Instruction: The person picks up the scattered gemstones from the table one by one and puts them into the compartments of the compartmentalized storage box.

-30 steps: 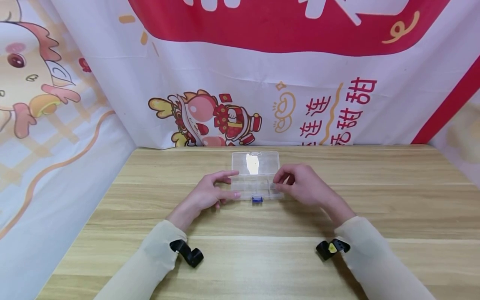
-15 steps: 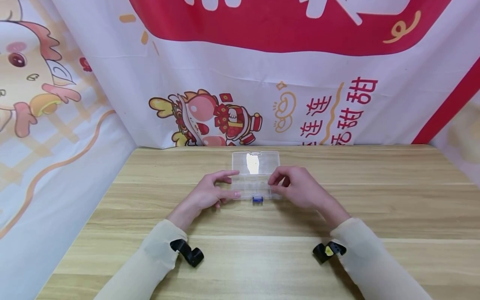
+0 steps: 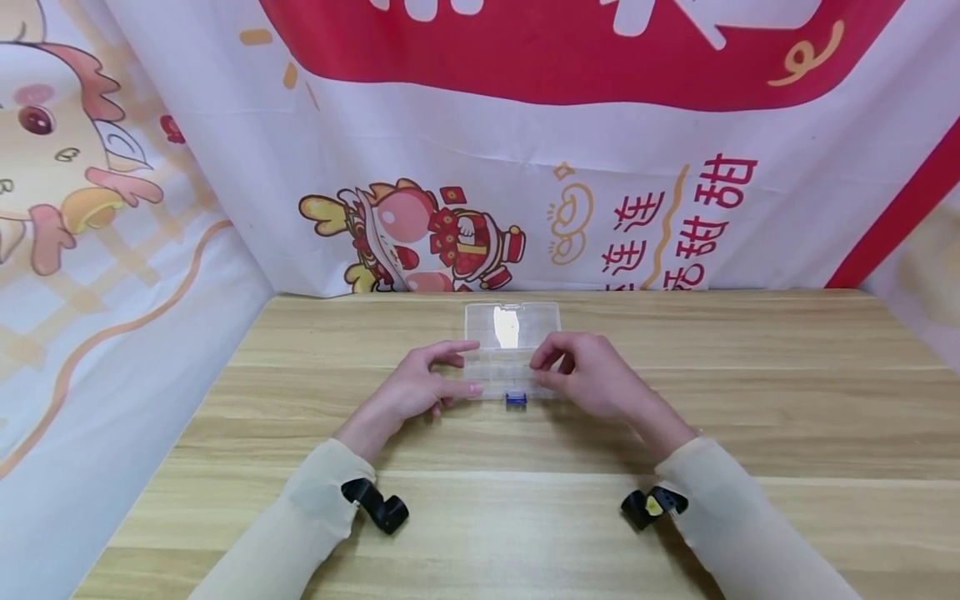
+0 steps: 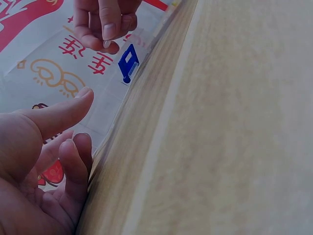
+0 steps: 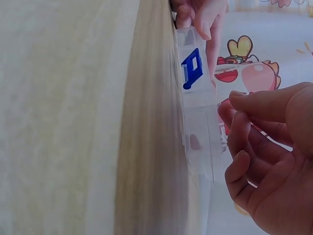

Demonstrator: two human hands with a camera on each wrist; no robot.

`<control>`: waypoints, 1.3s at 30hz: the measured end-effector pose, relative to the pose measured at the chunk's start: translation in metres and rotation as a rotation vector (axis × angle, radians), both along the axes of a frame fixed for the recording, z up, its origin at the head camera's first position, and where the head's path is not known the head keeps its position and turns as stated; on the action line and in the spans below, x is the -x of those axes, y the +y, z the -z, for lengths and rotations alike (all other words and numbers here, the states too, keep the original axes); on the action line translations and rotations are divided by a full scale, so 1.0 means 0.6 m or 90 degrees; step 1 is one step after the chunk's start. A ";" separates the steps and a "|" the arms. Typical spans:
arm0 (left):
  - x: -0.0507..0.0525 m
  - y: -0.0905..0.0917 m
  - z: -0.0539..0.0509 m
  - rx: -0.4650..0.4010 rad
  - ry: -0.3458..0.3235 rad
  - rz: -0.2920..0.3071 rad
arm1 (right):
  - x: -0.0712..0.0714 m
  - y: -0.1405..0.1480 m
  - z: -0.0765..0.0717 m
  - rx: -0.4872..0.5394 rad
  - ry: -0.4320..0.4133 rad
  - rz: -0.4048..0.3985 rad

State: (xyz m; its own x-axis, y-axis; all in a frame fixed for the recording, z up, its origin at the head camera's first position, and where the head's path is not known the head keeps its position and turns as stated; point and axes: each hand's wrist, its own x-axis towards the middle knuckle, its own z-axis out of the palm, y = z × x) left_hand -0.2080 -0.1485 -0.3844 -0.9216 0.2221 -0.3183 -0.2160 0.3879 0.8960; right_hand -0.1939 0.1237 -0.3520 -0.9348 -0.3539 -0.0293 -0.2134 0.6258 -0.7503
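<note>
A clear plastic box with inner compartments lies on the table, its clear lid open toward the back. A blue latch is on its front edge, also seen in the left wrist view and the right wrist view. At the box's left end my left hand rests with thumb and forefinger extended against it. My right hand is over the right compartments, fingers curled, thumb and forefinger tips close together. Whether something small and clear is between them I cannot tell.
The wooden table reaches back to a printed white and red cloth. Another printed cloth hangs along the left side. Black wrist mounts sit at both sleeves.
My right hand has moved a little to the left over the box, its forearm following. The left hand and the box have stayed in place.
</note>
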 end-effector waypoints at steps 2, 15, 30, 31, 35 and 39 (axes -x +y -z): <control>0.000 0.001 -0.001 0.001 -0.003 -0.001 | 0.000 -0.002 0.000 0.002 -0.004 0.003; -0.001 0.001 0.000 0.005 0.002 -0.001 | 0.007 -0.036 -0.012 0.019 -0.019 -0.001; 0.001 0.000 0.001 0.018 0.014 0.014 | 0.037 -0.086 -0.012 -0.042 0.017 -0.026; 0.001 0.000 0.001 0.018 0.014 0.014 | 0.040 -0.089 -0.011 -0.045 0.018 -0.027; 0.001 0.000 0.001 0.018 0.011 0.013 | 0.047 -0.102 -0.006 -0.059 0.027 -0.033; 0.002 -0.002 0.002 0.022 0.007 0.011 | 0.053 -0.113 -0.001 -0.071 0.034 -0.024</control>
State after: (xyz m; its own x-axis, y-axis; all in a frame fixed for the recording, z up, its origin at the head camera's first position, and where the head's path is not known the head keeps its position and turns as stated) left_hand -0.2092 -0.1494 -0.3855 -0.9211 0.2272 -0.3160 -0.1994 0.4218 0.8845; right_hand -0.2257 0.0560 -0.3512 -0.9223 -0.3859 -0.0201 -0.2764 0.6951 -0.6636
